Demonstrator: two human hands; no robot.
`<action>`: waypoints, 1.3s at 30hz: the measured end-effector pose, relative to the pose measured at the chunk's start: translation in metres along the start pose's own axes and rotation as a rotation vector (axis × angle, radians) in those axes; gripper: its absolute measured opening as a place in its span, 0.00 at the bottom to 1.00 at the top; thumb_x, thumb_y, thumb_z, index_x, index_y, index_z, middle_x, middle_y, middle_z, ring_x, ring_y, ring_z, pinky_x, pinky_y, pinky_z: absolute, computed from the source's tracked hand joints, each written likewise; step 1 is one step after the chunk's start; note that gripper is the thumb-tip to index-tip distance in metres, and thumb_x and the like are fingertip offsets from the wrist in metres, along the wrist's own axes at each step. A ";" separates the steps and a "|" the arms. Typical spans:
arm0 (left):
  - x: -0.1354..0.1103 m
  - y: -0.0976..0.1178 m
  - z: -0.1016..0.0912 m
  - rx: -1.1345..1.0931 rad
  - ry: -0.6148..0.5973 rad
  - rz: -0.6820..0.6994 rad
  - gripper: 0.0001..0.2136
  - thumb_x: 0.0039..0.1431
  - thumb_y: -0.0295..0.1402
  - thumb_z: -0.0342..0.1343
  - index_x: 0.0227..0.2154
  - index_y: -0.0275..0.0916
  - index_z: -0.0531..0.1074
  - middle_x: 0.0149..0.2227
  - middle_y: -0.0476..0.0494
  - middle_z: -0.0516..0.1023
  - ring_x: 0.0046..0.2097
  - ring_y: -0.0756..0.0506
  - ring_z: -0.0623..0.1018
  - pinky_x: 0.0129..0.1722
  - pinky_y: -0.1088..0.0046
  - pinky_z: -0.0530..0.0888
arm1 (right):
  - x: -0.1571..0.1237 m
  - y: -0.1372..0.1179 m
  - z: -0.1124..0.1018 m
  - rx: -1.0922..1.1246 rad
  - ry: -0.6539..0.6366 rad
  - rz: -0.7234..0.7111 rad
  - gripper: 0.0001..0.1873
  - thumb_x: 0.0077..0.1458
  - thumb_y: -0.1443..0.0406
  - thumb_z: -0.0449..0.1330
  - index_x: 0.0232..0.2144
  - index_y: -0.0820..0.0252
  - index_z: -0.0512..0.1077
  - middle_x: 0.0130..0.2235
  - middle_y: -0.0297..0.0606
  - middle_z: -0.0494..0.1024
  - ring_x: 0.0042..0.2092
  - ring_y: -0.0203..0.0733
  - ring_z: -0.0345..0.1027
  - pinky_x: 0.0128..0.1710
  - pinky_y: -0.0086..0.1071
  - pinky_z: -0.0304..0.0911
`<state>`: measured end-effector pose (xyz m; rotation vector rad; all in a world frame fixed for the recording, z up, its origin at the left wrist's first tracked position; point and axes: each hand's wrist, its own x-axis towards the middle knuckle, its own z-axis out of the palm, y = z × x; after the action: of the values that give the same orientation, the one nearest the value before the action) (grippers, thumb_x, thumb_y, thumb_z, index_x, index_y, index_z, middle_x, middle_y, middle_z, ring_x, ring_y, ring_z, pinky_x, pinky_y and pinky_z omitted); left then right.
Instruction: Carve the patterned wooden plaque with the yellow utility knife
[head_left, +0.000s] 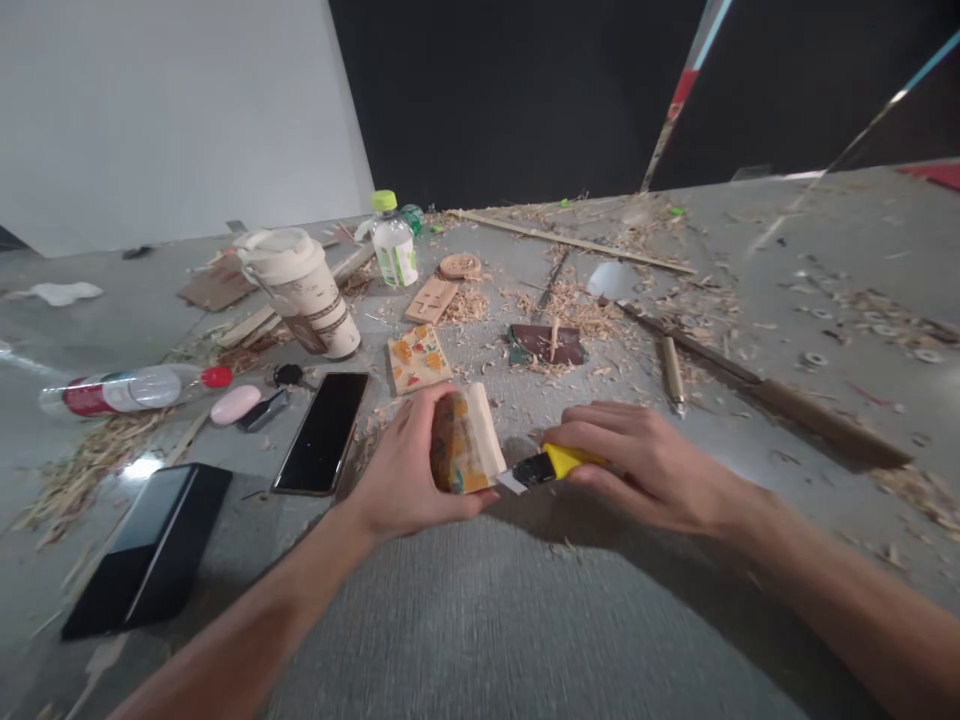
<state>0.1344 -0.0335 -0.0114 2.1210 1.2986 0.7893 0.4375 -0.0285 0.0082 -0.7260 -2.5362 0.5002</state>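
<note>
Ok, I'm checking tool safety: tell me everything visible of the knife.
The knife has a yellow body with a black front section, both plastic-looking, and a bare, metallic-looking blade. The right hand grips it, hiding part of the handle. It points left, blade by the lower right corner of the block; contact is unclear.

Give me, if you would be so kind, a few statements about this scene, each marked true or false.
1. The left hand holds a patterned block. True.
2. The right hand holds a yellow cutter. True.
3. The cutter points away from the block. False: its blade points toward the block.
4. A red-capped bottle lies left of a phone. True.
5. That bottle stands upright. False: it lies on its side.
</note>
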 end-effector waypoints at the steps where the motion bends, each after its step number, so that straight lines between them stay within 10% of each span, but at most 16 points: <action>1: 0.000 0.001 -0.001 0.017 -0.001 -0.008 0.46 0.43 0.44 0.75 0.63 0.43 0.58 0.65 0.30 0.71 0.66 0.27 0.74 0.66 0.40 0.71 | 0.000 0.000 -0.001 -0.003 0.003 -0.007 0.19 0.79 0.54 0.48 0.51 0.59 0.73 0.38 0.38 0.75 0.37 0.41 0.67 0.38 0.36 0.60; 22: -0.014 0.006 -0.008 0.053 0.138 0.062 0.46 0.39 0.47 0.76 0.61 0.45 0.61 0.58 0.34 0.75 0.57 0.27 0.79 0.55 0.42 0.76 | -0.001 -0.014 0.001 -0.352 0.227 -0.146 0.23 0.79 0.51 0.46 0.52 0.60 0.73 0.35 0.38 0.75 0.33 0.42 0.66 0.35 0.39 0.59; 30: -0.011 0.015 -0.001 0.131 0.050 0.100 0.42 0.43 0.44 0.76 0.59 0.46 0.60 0.57 0.36 0.77 0.56 0.31 0.80 0.55 0.47 0.78 | -0.002 0.000 -0.003 -0.394 0.412 0.010 0.15 0.76 0.57 0.54 0.51 0.61 0.76 0.40 0.44 0.82 0.37 0.43 0.73 0.37 0.38 0.64; 39: -0.007 0.006 0.003 0.133 0.074 0.005 0.42 0.44 0.45 0.75 0.59 0.44 0.60 0.58 0.33 0.76 0.59 0.28 0.79 0.57 0.43 0.77 | -0.008 0.002 0.014 -0.231 0.341 0.248 0.26 0.78 0.60 0.44 0.25 0.54 0.63 0.24 0.33 0.68 0.26 0.38 0.61 0.29 0.38 0.53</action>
<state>0.1373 -0.0431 -0.0106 2.2182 1.4200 0.8106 0.4370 -0.0341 -0.0069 -1.1168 -2.2144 0.1423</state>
